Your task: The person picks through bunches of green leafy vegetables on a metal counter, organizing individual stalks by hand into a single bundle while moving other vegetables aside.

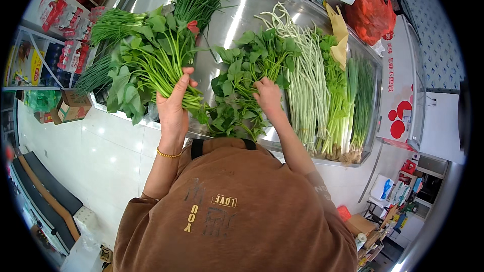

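Observation:
My left hand [176, 98] is closed around the stems of a bunch of leafy greens [162, 64], its thumb lying over them and the leaves spreading to the upper left. A loose pile of similar greens [242, 83] lies on the stainless steel display counter [238, 11]. At the right side of this pile, the fingers of my right hand [267, 96] are bent down among the stems; whether they grip any is hidden. Just right of the pile lie long pale green beans [308, 90].
Garlic chives [198, 0] and thin green bundles [117, 24] lie at the counter's left. Celery-like greens [334, 98] and spring onions [351, 102] fill its right end. Beyond stand a red plastic bag [372, 15] and a white freezer [397, 83]. Bottle packs [72, 54] are at left.

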A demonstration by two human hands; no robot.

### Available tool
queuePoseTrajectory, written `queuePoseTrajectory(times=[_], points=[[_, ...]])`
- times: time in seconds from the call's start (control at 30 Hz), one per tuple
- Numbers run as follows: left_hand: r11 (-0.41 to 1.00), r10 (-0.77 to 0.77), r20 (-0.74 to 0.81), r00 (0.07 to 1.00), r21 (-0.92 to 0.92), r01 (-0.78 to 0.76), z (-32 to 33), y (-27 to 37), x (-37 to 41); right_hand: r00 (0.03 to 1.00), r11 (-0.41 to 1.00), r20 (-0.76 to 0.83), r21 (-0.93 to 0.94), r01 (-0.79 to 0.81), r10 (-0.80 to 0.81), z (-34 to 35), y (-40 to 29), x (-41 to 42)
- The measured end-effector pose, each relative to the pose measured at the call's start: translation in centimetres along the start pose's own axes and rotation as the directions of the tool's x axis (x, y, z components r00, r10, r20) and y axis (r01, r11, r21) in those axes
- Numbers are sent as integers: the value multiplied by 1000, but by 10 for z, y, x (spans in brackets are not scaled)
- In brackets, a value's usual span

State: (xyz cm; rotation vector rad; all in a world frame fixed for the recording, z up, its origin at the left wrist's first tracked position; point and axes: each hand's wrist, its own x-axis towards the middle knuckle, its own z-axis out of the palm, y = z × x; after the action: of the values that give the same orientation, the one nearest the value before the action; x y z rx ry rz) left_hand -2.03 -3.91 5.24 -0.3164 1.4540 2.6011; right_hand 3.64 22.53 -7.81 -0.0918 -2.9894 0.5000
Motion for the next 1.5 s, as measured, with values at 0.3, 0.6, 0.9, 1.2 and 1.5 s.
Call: queuePoseTrajectory(times=[0.3,0.6,0.9,1.2,1.5], points=[[998,-45,-17,999,-34,44,-3,-6,-7,993,980,-57,169,109,-101,-39,-17,-18],[999,-41,14,999,-7,42,-7,-6,-9,967,956,-39,166,-243,252,-12,5,4],[999,2,17,1000,42,-3,-10,-12,-8,880,322,312,844,-430,357,-27,29,5],[995,-46,45,998,89,42,-2,-42,-6,949,3,236,970,-242,208,-53,-23,-16],[1000,-28,157,987,13,26,1,-76,-10,982,175,178,967,-188,71,-80,-104,15]])
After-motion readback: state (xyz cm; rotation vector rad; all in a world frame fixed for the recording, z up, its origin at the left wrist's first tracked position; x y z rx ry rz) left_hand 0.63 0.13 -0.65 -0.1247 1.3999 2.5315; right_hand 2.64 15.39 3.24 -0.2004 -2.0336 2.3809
